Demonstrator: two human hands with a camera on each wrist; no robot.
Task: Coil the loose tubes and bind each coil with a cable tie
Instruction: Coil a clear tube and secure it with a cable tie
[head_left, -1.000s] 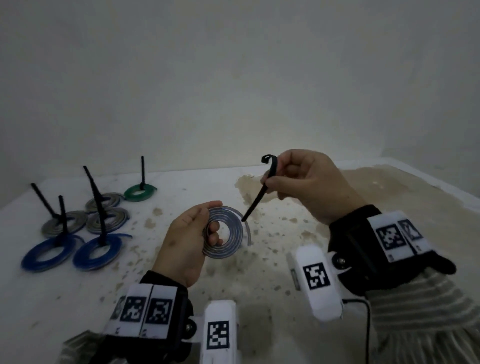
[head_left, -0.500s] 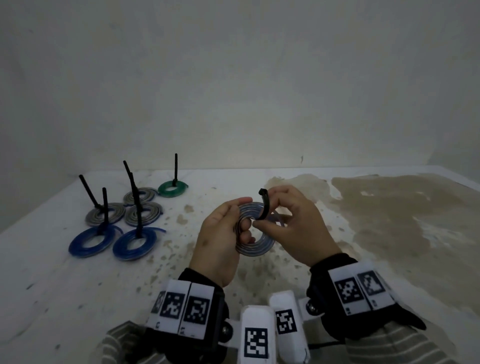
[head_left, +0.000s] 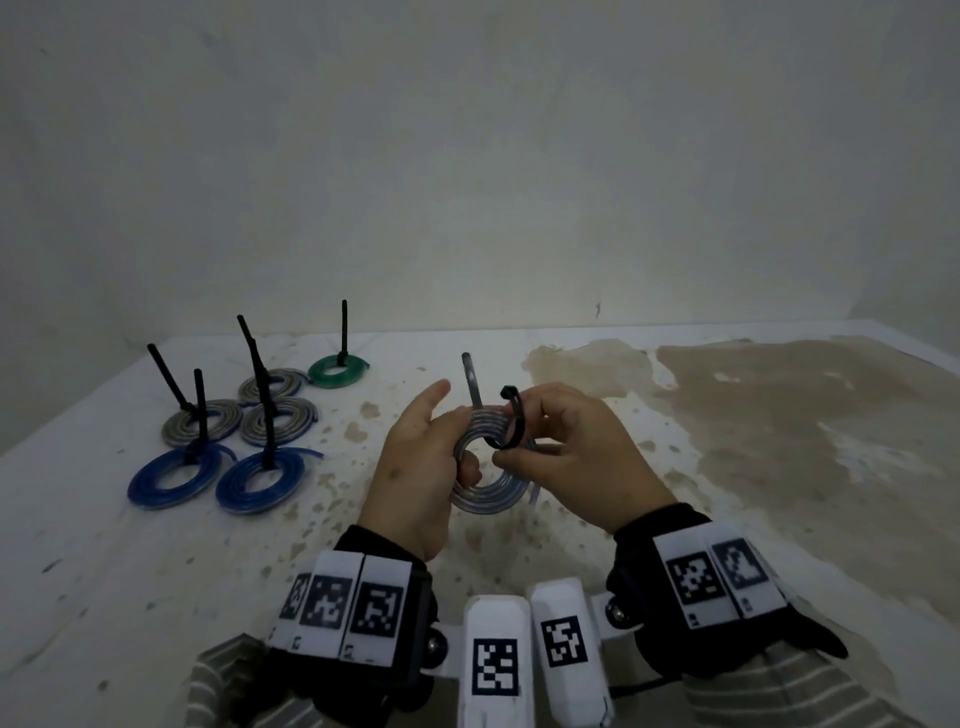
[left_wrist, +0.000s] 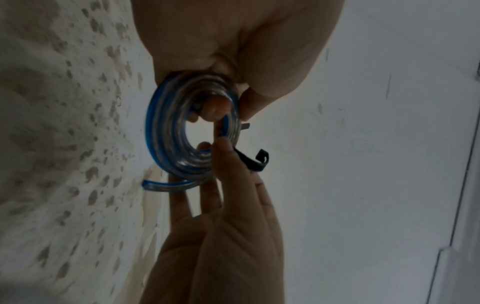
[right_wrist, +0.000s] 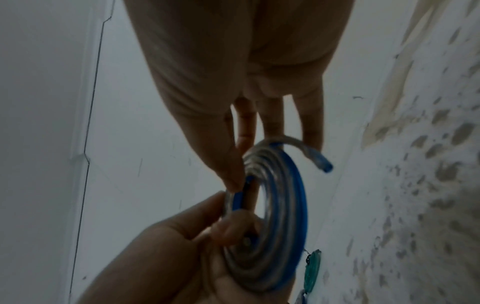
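While held up over the stained white table (head_left: 571, 545), clear-and-blue tube coil (head_left: 485, 467) pinched at its left side by left hand (head_left: 415, 473), thumb through the centre hole, index finger raised free above. Pinched likewise by right hand (head_left: 576, 457): black cable tie (head_left: 514, 421), curved in a hook over the coil's upper right, its head curling upward at the top. Seen from the left wrist, coil (left_wrist: 192, 131) on edge with its loose blue end sticking out below, cable tie (left_wrist: 253, 162) bent outside the ring against the right fingers (left_wrist: 228, 164). Seen from the right wrist, coil (right_wrist: 272, 222) clamped between left thumb and fingers. Further left on the table, well apart from both hands, six bound coils (head_left: 234, 431), grey, blue and green, each with a black tie tail standing up.
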